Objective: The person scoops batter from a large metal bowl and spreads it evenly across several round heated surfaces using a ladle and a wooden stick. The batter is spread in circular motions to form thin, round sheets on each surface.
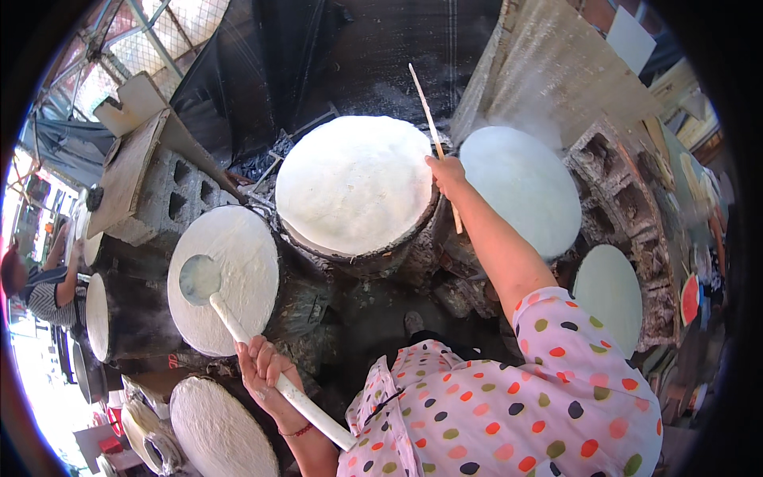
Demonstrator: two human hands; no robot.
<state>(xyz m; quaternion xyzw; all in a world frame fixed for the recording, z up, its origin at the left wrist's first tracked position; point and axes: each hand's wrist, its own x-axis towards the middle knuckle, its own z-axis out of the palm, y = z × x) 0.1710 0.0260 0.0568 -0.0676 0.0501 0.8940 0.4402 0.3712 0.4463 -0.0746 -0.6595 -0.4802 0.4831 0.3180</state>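
My left hand [268,372] grips the thick white handle of a ladle [200,280]. The round ladle head is over the white coating of the left round griddle [247,253], though whether they touch I cannot tell. Between the thumb and fingers of my right hand [447,176] is a thin wooden stick [424,107], pointing away from me. That hand is at the right rim of the middle round griddle, where a smooth white sheet of batter [351,185] covers the top. Farther right, another pale round griddle [518,191] gives off steam.
Cinder blocks [626,197] stand on the right, and another block [179,191] on the left. More white-topped rounds lie at lower left [220,426] and right [611,298]. Dark plastic sheeting [381,53] hangs behind. A person in a striped top [50,301] is at far left.
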